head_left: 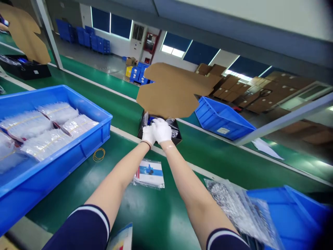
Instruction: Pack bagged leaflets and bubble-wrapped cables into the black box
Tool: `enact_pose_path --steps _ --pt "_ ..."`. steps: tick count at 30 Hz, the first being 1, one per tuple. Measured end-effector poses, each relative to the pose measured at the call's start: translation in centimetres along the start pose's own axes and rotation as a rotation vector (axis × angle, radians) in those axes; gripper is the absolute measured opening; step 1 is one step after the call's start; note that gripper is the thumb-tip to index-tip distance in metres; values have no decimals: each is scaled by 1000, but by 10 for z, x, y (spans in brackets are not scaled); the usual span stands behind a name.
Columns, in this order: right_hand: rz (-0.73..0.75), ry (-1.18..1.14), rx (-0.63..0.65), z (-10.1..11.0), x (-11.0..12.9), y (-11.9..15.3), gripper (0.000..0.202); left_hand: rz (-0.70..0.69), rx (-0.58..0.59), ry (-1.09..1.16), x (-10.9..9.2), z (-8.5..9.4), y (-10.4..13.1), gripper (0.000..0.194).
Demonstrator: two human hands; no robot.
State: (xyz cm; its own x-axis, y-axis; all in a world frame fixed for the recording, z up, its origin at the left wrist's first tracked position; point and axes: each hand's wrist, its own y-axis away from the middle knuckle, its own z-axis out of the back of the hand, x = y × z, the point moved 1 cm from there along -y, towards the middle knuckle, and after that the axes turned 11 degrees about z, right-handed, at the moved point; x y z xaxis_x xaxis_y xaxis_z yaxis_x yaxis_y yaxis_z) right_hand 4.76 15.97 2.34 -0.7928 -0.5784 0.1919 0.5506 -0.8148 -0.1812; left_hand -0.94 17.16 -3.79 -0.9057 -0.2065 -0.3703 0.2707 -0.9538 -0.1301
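Both my hands wear white gloves and meet over a small black-sided box (178,139), whose brown cardboard lid (169,93) stands raised behind it. My left hand (148,134) has its fingers drawn together at the left of the box's opening. Against it, my right hand (161,130) reaches in with bent fingers. What the fingertips hold is hidden. Clear-bagged parts and a blue item (150,120) show around the gloves inside the box. A bagged booklet (150,173) with a blue picture lies on the green table between my forearms.
A blue bin (104,130) with bundled clear packets fills the left. Yellow rubber bands (99,155) lie beside it. At right are plastic-bagged parts (234,205) and another blue bin (288,208). Across the belt, a tilted blue crate (221,118) stands near a metal post (286,118).
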Motion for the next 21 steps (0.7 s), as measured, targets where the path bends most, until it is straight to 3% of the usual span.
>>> enact_pose_path --steps 2,3,6,8,11,13,15,16,19,21 --pt "-18 -24 -98 -7 -10 58 45 -33 -3 -6 0 -2 -2 41" --pt "-56 -42 -72 -15 -13 88 48 -58 -3 -8 0 -2 -4 46" --pt "-267 -106 79 -43 -21 161 97 -142 14 -8 -3 3 -4 60" --pt "-363 -298 85 -54 -30 186 99 -205 25 2 -5 12 2 61" --pt "-418 -594 -31 -54 -52 195 52 -276 -1 53 -1 35 27 61" --pt "-455 -658 -124 -49 -66 194 33 -254 -23 233 5 51 54 49" --pt "-491 -690 -207 -45 -72 194 32 -192 35 511 11 60 84 37" --pt "-500 -707 -247 -43 -71 195 33 -175 122 605 14 61 98 36" --pt "-473 -740 -310 -36 -64 197 34 -152 394 702 13 53 130 33" --pt "-433 -728 -305 -23 -68 202 31 -160 430 751 7 48 138 33"
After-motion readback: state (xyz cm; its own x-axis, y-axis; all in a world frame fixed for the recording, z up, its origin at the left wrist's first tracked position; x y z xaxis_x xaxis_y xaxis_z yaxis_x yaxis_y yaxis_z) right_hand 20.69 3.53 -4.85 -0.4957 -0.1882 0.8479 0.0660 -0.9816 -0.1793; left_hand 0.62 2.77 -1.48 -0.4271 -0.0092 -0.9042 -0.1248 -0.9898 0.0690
